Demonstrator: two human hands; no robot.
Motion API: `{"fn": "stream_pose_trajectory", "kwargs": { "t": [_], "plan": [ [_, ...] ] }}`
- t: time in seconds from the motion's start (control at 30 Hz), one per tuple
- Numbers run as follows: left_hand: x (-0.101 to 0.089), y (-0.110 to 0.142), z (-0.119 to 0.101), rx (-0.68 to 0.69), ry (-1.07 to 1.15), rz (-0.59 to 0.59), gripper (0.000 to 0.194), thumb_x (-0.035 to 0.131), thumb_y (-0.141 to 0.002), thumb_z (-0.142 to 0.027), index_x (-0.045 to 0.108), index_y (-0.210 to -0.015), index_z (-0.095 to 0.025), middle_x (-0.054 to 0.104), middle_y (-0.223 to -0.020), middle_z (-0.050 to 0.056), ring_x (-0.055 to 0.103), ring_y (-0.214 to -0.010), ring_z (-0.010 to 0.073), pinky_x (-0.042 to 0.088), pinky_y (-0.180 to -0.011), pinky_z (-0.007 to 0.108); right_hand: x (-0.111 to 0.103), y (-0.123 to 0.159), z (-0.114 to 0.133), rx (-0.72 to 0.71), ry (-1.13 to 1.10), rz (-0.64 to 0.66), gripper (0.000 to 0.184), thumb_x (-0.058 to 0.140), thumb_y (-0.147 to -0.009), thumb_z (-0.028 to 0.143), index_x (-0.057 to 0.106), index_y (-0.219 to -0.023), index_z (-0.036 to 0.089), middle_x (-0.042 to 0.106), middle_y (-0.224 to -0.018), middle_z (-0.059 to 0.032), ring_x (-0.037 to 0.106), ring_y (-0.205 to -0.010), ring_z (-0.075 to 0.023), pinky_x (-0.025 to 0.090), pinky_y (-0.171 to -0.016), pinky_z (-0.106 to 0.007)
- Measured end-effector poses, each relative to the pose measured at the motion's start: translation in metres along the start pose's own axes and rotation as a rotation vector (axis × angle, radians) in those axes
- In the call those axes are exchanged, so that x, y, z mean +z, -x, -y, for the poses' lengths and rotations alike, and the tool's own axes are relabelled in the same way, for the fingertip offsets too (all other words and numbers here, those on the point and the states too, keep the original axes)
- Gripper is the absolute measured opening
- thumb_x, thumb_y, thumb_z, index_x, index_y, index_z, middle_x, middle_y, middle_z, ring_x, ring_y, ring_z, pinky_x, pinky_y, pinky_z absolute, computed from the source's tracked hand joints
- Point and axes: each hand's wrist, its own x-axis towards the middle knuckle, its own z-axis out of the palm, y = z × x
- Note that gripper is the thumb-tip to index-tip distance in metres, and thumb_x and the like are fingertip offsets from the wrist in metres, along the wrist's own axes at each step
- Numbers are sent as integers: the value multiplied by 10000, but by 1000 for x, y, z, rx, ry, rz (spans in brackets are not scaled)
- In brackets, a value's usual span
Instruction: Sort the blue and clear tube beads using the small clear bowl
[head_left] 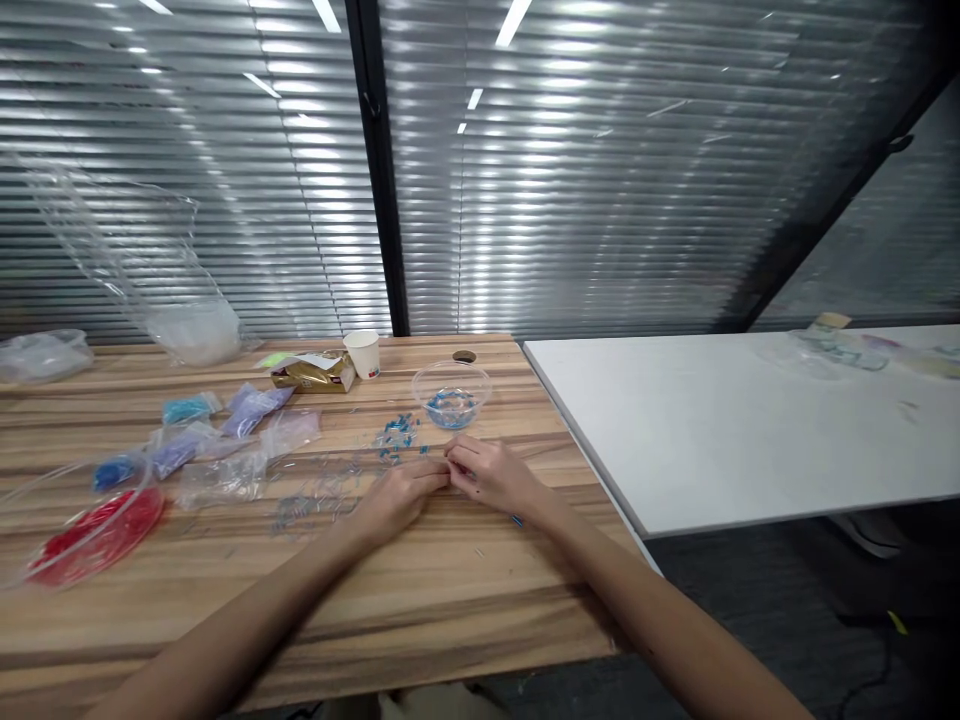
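Over the wooden table, my left hand (401, 497) and my right hand (491, 473) meet at the fingertips. Both are closed in a pinch, and whatever lies between the fingers is too small or hidden to make out. Just beyond them stands a clear plastic bowl (451, 397) with small blue pieces in its bottom. A loose cluster of small blue tube-like pieces (397, 437) lies behind my left hand. To its left, clear and pale small pieces (315, 503) are scattered on the wood. One blue piece (517, 520) rests beneath my right wrist.
At left are a container of red material (97, 535), bags of purple (255, 408) and turquoise pieces (189, 408), and an empty-looking clear bag (225, 480). A paper cup (363, 354) and gold packet (311, 372) stand behind. A white table (720, 430) adjoins on the right.
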Motion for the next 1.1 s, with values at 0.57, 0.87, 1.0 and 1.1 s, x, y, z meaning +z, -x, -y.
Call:
{"fn": "stream_pose_trajectory", "kwargs": {
  "t": [0.57,0.87,1.0,1.1],
  "plan": [
    [-1,1,2,13,-58,-212,305,375,-879,-57,649,-964,-158,686,-928,78,638,-889,153,516,-776,253,-1,-2,8,-53,29,-73,123,456,-839,81,504,-780,178,611,-808,-51,567,-693,-144,403,-594,-230],
    [-4,1,3,94,-134,-335,210,455,-895,-52,598,-1002,-162,666,-841,47,627,-761,116,494,-674,205,1,-2,6,-60,63,-216,122,419,-875,112,519,-836,171,643,-880,-68,609,-793,-155,451,-650,-238],
    [-9,0,2,135,-158,-369,237,489,-875,-29,575,-1047,-167,655,-861,55,624,-805,131,508,-708,236,2,-4,9,-72,53,-192,109,436,-863,109,520,-834,172,651,-882,-69,615,-787,-157,467,-663,-244],
    [-12,0,0,147,-156,-380,235,491,-867,-15,572,-1031,-162,644,-847,58,613,-831,147,510,-733,267,4,-5,13,-83,49,-157,112,451,-845,96,524,-821,177,661,-890,-60,625,-806,-153,473,-669,-233]
  ]
}}
